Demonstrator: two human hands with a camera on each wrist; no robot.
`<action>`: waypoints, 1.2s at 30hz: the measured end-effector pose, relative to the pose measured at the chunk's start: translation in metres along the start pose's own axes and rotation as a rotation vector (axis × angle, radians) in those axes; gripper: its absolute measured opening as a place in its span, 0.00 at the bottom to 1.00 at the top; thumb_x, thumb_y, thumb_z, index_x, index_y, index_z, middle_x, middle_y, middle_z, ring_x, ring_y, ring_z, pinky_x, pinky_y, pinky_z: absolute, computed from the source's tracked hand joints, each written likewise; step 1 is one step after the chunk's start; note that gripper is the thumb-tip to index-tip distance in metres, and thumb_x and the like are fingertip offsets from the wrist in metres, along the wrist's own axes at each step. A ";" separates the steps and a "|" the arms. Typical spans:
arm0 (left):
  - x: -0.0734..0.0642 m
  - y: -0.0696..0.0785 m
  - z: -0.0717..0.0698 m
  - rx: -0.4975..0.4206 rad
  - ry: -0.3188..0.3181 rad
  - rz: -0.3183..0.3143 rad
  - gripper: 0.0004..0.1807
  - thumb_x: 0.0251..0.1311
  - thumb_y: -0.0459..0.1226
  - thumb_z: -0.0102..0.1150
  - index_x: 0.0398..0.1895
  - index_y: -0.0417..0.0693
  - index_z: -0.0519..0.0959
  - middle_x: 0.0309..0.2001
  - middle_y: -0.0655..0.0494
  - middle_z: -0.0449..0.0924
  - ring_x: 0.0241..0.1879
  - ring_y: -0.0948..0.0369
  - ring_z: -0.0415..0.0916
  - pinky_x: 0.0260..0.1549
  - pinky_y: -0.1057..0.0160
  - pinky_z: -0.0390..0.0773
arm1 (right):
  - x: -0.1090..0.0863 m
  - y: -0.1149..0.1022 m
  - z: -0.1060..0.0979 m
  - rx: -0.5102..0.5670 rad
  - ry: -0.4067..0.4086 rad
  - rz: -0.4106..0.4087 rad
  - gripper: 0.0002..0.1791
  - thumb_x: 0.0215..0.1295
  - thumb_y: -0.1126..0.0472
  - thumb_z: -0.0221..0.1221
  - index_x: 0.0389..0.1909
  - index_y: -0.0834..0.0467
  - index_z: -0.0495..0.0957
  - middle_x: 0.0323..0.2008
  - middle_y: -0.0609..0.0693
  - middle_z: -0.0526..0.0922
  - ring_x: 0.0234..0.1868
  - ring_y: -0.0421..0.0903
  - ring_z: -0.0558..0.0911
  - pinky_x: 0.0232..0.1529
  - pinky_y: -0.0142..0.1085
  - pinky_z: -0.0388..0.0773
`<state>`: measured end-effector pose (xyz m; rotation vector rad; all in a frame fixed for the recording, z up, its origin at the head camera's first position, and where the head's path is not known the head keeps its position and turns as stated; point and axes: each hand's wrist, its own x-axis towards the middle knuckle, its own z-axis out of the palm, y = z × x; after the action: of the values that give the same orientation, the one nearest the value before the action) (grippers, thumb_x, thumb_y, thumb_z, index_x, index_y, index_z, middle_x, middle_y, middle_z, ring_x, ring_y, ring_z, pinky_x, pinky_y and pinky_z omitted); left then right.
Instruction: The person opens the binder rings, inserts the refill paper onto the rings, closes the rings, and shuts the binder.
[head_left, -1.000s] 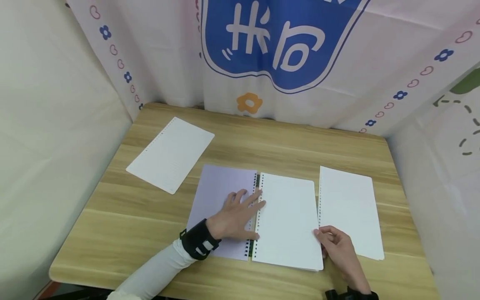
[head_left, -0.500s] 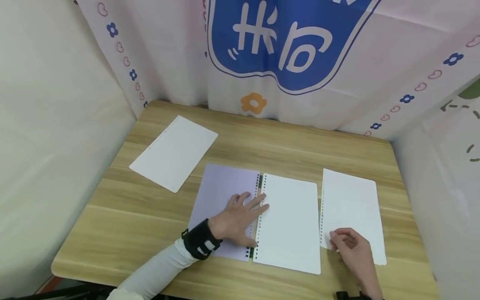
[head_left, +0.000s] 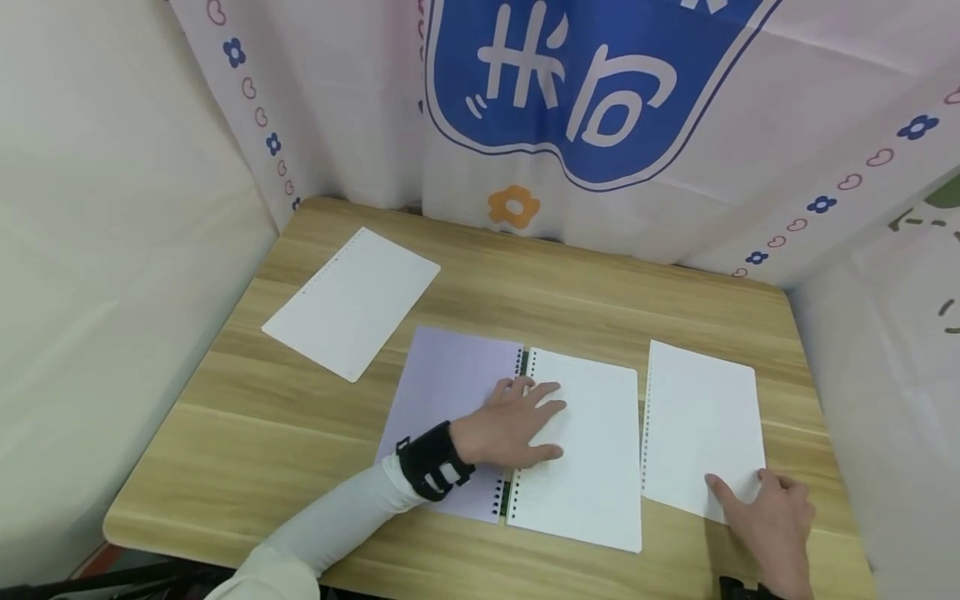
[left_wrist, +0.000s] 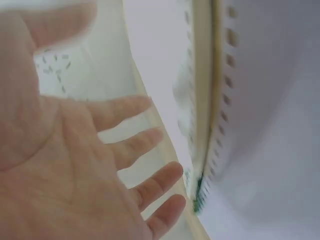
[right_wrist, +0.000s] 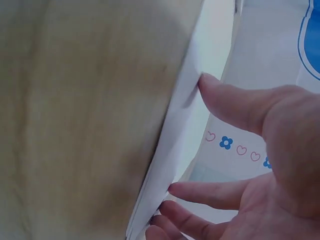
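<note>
Two bare hands observed over a wooden table point(head_left: 262, 475). Left hand point(head_left: 510, 429), mid-frame: fingers spread, gripping nothing, over the white page block point(head_left: 588, 487) beside the purple cover point(head_left: 453, 371); I cannot confirm contact. Right hand point(head_left: 774, 518), lower right: thumb and fingers apart, touching the paper stack point(head_left: 701, 417) near its bottom right corner. Loose sheet point(head_left: 352, 304) lies upper left.

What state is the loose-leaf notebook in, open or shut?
Open: the lilac leaf and white page lie flat on either side of the spine.
</note>
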<state>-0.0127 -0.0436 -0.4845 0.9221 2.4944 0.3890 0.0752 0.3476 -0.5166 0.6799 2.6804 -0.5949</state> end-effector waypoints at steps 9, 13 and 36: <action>0.043 0.053 0.010 0.134 0.029 0.174 0.34 0.80 0.61 0.46 0.82 0.61 0.64 0.84 0.62 0.59 0.81 0.51 0.55 0.77 0.47 0.60 | 0.000 0.000 -0.004 -0.047 -0.040 0.055 0.58 0.72 0.35 0.62 0.69 0.88 0.56 0.66 0.90 0.55 0.67 0.84 0.54 0.65 0.73 0.62; 0.055 0.073 0.022 0.233 0.016 0.225 0.34 0.79 0.62 0.45 0.83 0.65 0.63 0.84 0.66 0.58 0.80 0.54 0.56 0.76 0.52 0.62 | 0.003 -0.002 -0.008 -0.089 -0.029 0.041 0.59 0.71 0.34 0.62 0.64 0.91 0.57 0.62 0.91 0.59 0.65 0.83 0.55 0.64 0.72 0.61; 0.056 0.098 0.043 0.508 0.030 0.189 0.30 0.77 0.65 0.47 0.77 0.75 0.69 0.81 0.72 0.61 0.75 0.58 0.59 0.73 0.56 0.62 | 0.006 -0.003 -0.011 0.013 -0.031 0.115 0.59 0.63 0.37 0.71 0.67 0.87 0.61 0.61 0.87 0.60 0.59 0.76 0.56 0.53 0.68 0.73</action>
<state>0.0242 0.0706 -0.4991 1.3573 2.5880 -0.1916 0.0665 0.3522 -0.5080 0.8150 2.5910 -0.5878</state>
